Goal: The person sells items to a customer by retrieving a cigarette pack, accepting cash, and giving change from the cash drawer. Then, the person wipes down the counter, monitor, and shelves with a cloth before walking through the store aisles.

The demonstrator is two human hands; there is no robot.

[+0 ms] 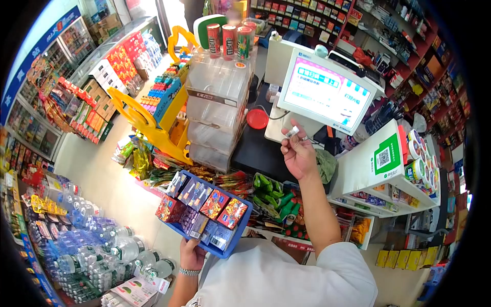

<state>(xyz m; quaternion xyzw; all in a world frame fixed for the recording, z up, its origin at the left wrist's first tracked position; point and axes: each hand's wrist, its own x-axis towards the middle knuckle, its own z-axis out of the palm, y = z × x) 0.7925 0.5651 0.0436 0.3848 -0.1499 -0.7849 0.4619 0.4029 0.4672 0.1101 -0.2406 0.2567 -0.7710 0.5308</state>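
Note:
My left hand [191,255], with a beaded bracelet at its wrist, grips the near edge of a blue plastic basket [242,225]. Several small packaged boxes [215,203] in red, purple and blue fill the basket, which tilts close against my body. Stretched out over the dark counter [263,161], my right hand [300,157] pinches a small white object [292,132] between its fingertips; its kind is too small to make out. Just beyond that hand stands a checkout screen [327,92], lit with pink and blue graphics.
Stacked clear plastic bins [212,110] carry several red and green cans [229,42] on top. A round red dish [257,118] lies beside them. To the right is a white shelf unit [365,176] with a green QR code sign [384,155]. Bottled water packs [110,248] crowd the lower left floor.

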